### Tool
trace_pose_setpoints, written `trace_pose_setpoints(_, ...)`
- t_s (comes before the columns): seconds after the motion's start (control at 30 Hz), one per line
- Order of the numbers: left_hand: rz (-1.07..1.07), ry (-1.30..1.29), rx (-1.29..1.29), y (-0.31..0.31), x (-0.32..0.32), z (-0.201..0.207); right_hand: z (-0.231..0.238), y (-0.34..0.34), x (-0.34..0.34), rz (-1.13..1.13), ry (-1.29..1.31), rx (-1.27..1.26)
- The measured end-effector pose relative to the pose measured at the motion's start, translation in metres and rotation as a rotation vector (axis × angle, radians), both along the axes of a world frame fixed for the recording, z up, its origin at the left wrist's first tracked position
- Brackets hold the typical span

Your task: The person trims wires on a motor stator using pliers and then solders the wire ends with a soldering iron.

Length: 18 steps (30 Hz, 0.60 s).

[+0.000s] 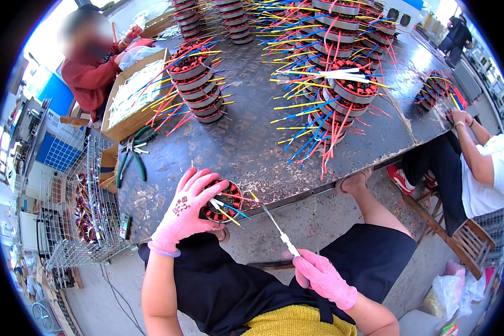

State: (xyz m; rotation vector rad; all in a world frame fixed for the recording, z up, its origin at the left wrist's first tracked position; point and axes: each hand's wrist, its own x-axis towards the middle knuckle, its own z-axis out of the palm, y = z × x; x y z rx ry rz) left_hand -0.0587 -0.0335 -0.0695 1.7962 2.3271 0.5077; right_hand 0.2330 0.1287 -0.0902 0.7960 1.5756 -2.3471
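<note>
My left hand (186,211), in a pink glove, is wrapped round a round motor stator (229,197) at the table's near edge. Red coils show inside its ring, and red, blue, yellow and white leads stick out toward the right. The palm covers the stator's left side. In my right hand (326,281), also gloved in pink, is a thin metal rod tool with a white handle (289,245). Its shaft points up and left, and the tip is close to the end of a yellow-tipped lead; whether they touch I cannot tell.
Green-handled pliers (131,157) lie left on the dark table (252,134). Stacked stators (199,92) and a taller group (347,95) stand beyond, wires jutting out. A cardboard box (117,132) holds white pieces. A wire basket (67,255) is at left. Co-workers (89,75) sit left and right.
</note>
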Motion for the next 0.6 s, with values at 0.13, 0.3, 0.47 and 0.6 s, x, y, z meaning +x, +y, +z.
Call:
trace_pose_setpoints(0.13,0.005,-0.004,-0.007,0.0002,0.0005,0.0013,-0.001,-0.0006,0.0,-0.007,0.007,-0.001)
trace_pose_setpoints(0.3,0.007,-0.013,-0.006,0.0003,0.0005,0.0008,-0.0036,-0.0006,0.0007,0.005,0.039,0.038)
trace_pose_setpoints(0.47,0.012,-0.024,-0.009,0.0003,0.0002,0.0006,0.0012,-0.0002,-0.0016,0.013,0.008,0.028)
trace_pose_setpoints(0.6,0.016,-0.028,-0.009,0.0009,0.0008,0.0018,-0.0017,-0.0023,-0.001,-0.001,0.005,0.005)
